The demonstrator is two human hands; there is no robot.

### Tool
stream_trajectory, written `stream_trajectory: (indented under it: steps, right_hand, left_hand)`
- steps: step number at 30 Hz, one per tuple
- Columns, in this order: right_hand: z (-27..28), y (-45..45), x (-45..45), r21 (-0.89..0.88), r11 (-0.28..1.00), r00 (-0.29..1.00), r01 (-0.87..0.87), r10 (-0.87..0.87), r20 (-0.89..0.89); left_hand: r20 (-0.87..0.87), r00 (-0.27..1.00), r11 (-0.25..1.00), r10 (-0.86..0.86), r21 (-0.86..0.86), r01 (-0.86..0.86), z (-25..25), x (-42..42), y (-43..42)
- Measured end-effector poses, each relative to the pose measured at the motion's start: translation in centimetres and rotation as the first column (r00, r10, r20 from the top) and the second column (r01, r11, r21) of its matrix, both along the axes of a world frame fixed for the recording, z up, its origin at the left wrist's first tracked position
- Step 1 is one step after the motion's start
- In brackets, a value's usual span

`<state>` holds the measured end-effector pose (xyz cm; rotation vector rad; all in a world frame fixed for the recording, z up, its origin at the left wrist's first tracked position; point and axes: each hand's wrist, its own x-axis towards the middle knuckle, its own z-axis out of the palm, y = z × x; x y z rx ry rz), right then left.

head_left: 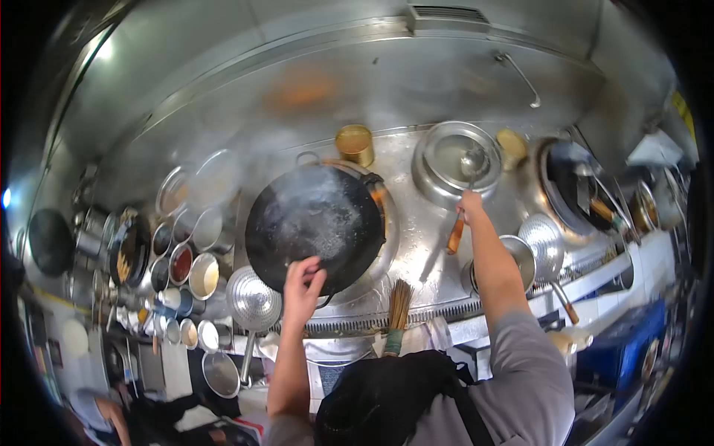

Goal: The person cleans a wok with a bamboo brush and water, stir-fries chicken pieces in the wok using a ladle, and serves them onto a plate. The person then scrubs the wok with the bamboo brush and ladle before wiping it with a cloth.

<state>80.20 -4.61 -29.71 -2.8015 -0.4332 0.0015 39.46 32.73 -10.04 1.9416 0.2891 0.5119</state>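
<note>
My right hand (468,207) is wrapped round the wooden handle of a ladle (471,167). The ladle's metal bowl is over a round steel pot (424,169) of cloudy liquid. Near the front rim of a large black wok (279,215), my left hand (302,285) hovers with loosely bent fingers and the thumb apart. I see nothing in it. Steam rises from the wok, and pale flecks or bubbles show on its bottom. Whether the left hand touches the rim cannot be made out.
A perforated strainer (254,299) lies left of the wok, another strainer (542,241) to the right. A bamboo brush (398,308) stands at the front edge. Behind the wok is an open tin (355,145). Several seasoning pots (204,276) crowd the left. Another person (100,412) is at lower left.
</note>
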Motion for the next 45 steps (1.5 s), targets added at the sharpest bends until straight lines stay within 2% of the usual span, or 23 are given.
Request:
stream_trajectory:
  steps: [1, 2, 5, 8, 14, 17, 19, 21, 23, 24, 27, 28, 30, 31, 32, 35, 36, 37, 38, 39, 41, 43, 45]
  right_hand:
    - [1.5, 1.3, -1.6, 0.634, 0.678, 0.917, 0.371, -0.162, -0.364]
    - [4.1, 2.1, -3.7, 0.705, -0.036, 0.706, 0.708, 0.01, -0.708]
    - [5.9, 1.5, -7.9, 0.704, -0.161, 0.721, 0.691, 0.203, -0.662]
    - [7.8, -0.3, -12.4, 0.686, -0.253, 0.728, 0.682, 0.329, -0.602]
    - [19.1, -1.3, -22.5, 0.697, 0.002, 0.628, 0.717, 0.43, -0.648]
    - [22.1, -0.1, -25.4, 0.756, 0.246, 0.62, 0.607, 0.448, -0.644]
    - [23.0, 2.0, -26.7, 0.763, 0.376, 0.599, 0.525, 0.474, -0.645]
    - [22.8, 3.9, -27.3, 0.774, 0.527, 0.659, 0.35, 0.449, -0.603]
    - [20.5, 5.5, -26.3, 0.789, 0.533, 0.649, 0.306, 0.489, -0.582]
    - [19.6, 6.1, -25.3, 0.798, 0.547, 0.723, 0.252, 0.442, -0.531]
    - [15.3, 6.3, -19.7, 0.821, 0.549, 0.877, 0.157, 0.305, -0.371]
    - [14.5, 6.0, -17.5, 0.81, 0.562, 0.913, 0.166, 0.223, -0.341]
    - [13.4, 4.4, -12.6, 0.672, 0.729, 0.966, 0.127, 0.062, -0.25]
    - [7.1, 2.1, -6.7, 0.583, 0.81, 0.993, -0.067, -0.006, 0.121]
    - [1.0, -0.1, -0.9, 0.41, 0.904, 0.867, -0.119, -0.106, 0.487]
    - [-2.2, -3.0, 5.4, 0.303, 0.948, 0.952, 0.099, -0.179, 0.249]
    - [-1.8, -2.8, 6.7, 0.304, 0.948, 0.951, 0.095, -0.177, 0.253]
    - [-1.5, -2.7, 7.9, 0.318, 0.91, 0.959, 0.268, -0.22, -0.178]
    - [-1.1, -2.7, 8.4, 0.257, 0.865, 0.786, 0.431, -0.22, -0.577]
    - [0.2, -2.0, 6.7, 0.259, 0.861, 0.785, 0.438, -0.226, -0.577]
    - [1.1, -0.7, 3.3, 0.626, 0.468, 0.668, 0.624, 0.096, -0.738]
    - [-2.1, -0.8, 3.5, 0.696, 0.133, 0.653, 0.705, 0.259, -0.711]
    - [3.1, 2.3, -5.1, 0.709, -0.055, 0.689, 0.703, 0.302, -0.659]
  left_hand:
    - [0.013, 0.998, 0.997, -0.063, 0.051, 0.062, -0.5, 1.6, -0.3]
    - [0.003, 0.996, 0.995, -0.094, 0.04, 0.093, -0.8, 3.0, -0.6]
    - [0.003, 0.988, 0.986, -0.156, -0.053, 0.156, -2.7, 7.0, -0.4]
    - [-0.147, 0.98, 0.991, -0.132, -0.012, 0.132, -4.6, 10.9, 1.2]
    - [-0.247, 0.969, 0.971, -0.014, -0.233, -0.045, -8.7, 16.7, 1.1]
    - [-0.331, 0.942, 0.911, -0.054, -0.402, -0.089, -10.6, 19.2, -0.1]
    - [-0.191, 0.977, 0.87, 0.093, -0.462, -0.173, -11.1, 19.8, -1.8]
    - [-0.36, 0.93, 0.948, 0.08, -0.262, -0.182, -9.2, 20.0, -1.6]
    - [-0.323, 0.939, 0.988, 0.117, -0.059, -0.143, -5.2, 17.8, -1.9]
    - [-0.483, 0.863, 0.985, 0.15, -0.004, -0.173, -3.6, 16.9, -1.3]
    - [-0.262, 0.918, 0.953, 0.297, 0.136, -0.27, -10.8, 16.5, 2.3]
    - [-0.427, 0.875, 0.969, 0.228, 0.191, -0.16, -9.2, 14.7, 3.6]
    - [-0.456, 0.863, 0.973, 0.217, 0.176, -0.151, -8.7, 11.5, 5.4]
    - [-0.48, 0.855, 0.977, 0.197, 0.165, -0.132, -8.3, 10.5, 6.2]
    - [-0.499, 0.852, 0.981, 0.156, 0.179, -0.074, -9.4, 9.9, 7.6]
    - [-0.512, 0.838, 0.971, 0.188, 0.225, -0.08, -8.2, 8.0, 9.1]
    - [-0.485, 0.853, 0.97, 0.192, 0.225, -0.091, -8.2, 7.9, 9.3]
    - [-0.481, 0.855, 0.97, 0.192, 0.225, -0.092, -8.2, 8.2, 9.2]
    - [-0.43, 0.883, 0.965, 0.188, 0.249, -0.084, -8.5, 9.0, 9.1]
    - [-0.38, 0.908, 0.96, 0.177, 0.271, -0.074, -8.8, 9.8, 8.7]
    - [-0.352, 0.928, 0.96, 0.124, 0.278, -0.023, -7.8, 12.1, 6.5]
    - [-0.327, 0.944, 0.956, 0.05, 0.289, 0.05, -6.1, 14.2, 3.2]
    - [-0.317, 0.944, 0.966, -0.095, 0.2, 0.165, -4.4, 16.9, -0.8]
